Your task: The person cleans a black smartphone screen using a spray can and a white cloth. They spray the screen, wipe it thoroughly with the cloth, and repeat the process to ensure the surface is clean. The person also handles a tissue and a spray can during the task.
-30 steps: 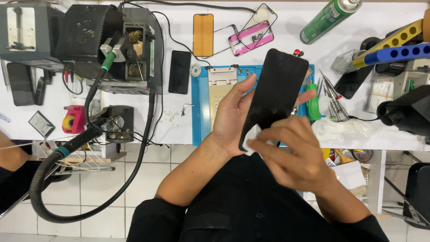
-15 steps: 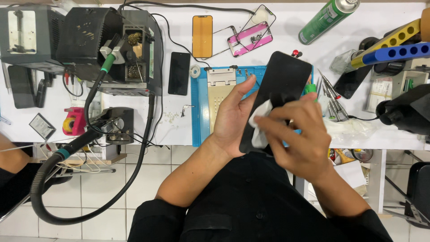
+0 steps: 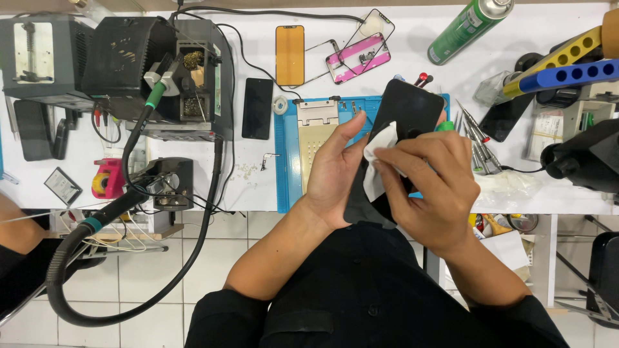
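1. Your left hand (image 3: 335, 171) is closed around the left edge of a black phone (image 3: 403, 119), fingers wrapped behind it and thumb along the side, holding it tilted above the front edge of the counter (image 3: 258, 187).
2. Your right hand (image 3: 429, 187) is closed on a white cloth (image 3: 376, 158), pinching it with the fingertips and pressing it flat against the phone's dark face.
3. You hold the phone over the right part of a blue work mat (image 3: 287, 161), which lies at the middle of the counter's front edge; the phone's lower end reaches past that edge toward your body.
4. On the mat, just left of your left hand, sits a pale metal plate (image 3: 316, 132).
5. Left of the mat lies a second black phone (image 3: 258, 108), face up, well apart from your hands.
6. Toward the back edge lie an orange screen panel (image 3: 290, 55) and a pink-backed panel (image 3: 358, 58), side by side.
7. At the back right stands a green spray can (image 3: 467, 26), lying tilted.
8. Metal tweezers (image 3: 477, 138) rest just right of your right hand.
9. A black soldering station (image 3: 161, 71) occupies the back left, its hose looping down off the counter's front edge.
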